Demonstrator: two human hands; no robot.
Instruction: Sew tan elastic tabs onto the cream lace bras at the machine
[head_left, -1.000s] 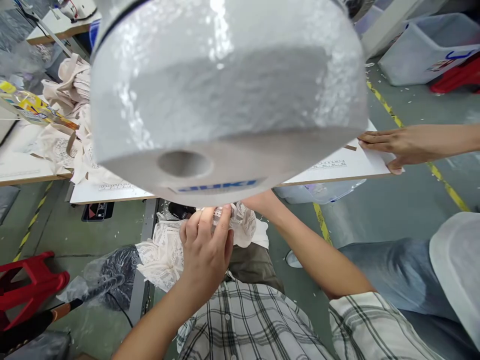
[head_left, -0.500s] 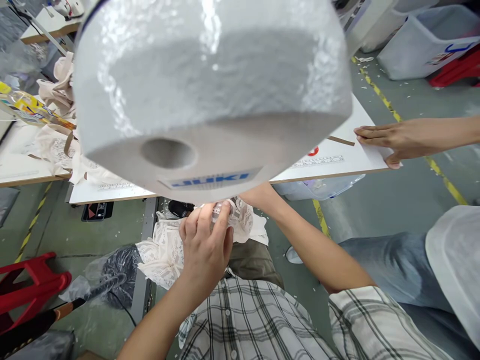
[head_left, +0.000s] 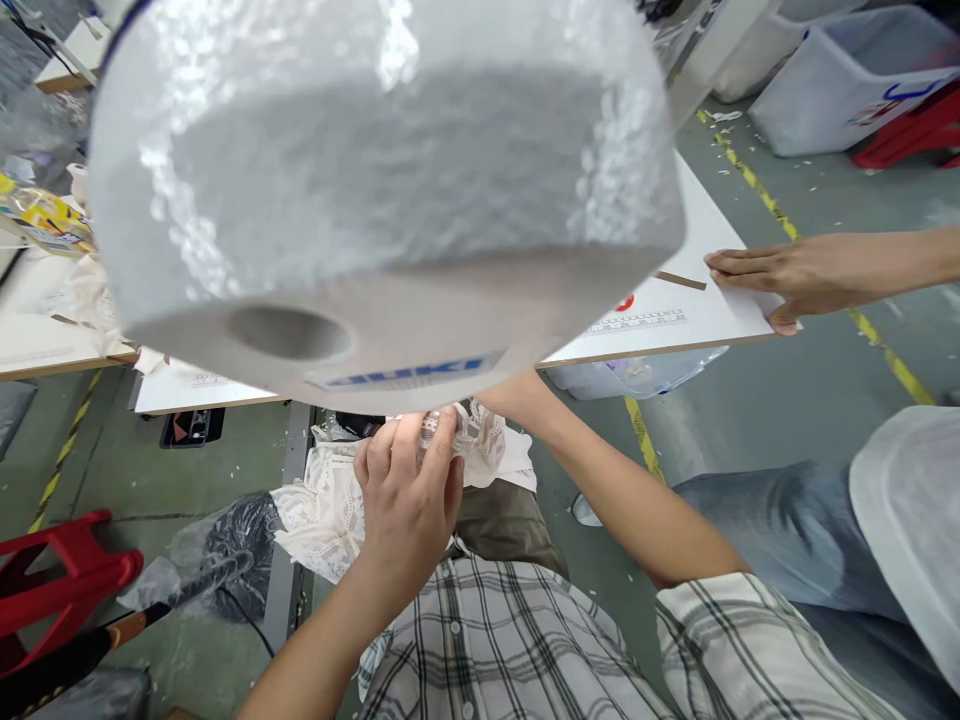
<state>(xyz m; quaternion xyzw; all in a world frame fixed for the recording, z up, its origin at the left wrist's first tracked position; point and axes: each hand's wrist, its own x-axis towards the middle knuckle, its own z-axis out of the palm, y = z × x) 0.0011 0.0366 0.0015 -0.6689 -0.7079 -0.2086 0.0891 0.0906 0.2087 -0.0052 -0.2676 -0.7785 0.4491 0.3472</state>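
My left hand (head_left: 409, 480) is closed on a white lace garment (head_left: 330, 500), fingers curled over its upper edge just below the table front. The garment hangs down over my lap, with scalloped lace on its left and a smoother panel on its right. From the right, my right hand (head_left: 514, 395) reaches in to the same lace. Its fingers are hidden behind the sewing machine head (head_left: 390, 180), a big grey-white casing marked JUKI that also covers the needle area.
A co-worker's hand (head_left: 787, 278) lies on the right end of the white table (head_left: 705, 230). Beige garments (head_left: 90, 300) and a yellow-labelled packet (head_left: 49, 220) are at left. On the floor stand a red stool (head_left: 67, 570) and a clear bin (head_left: 847, 90).
The machine head appears shifted left and slightly lower in view, covering more of the garments at left. My hands and the lace have hardly moved.
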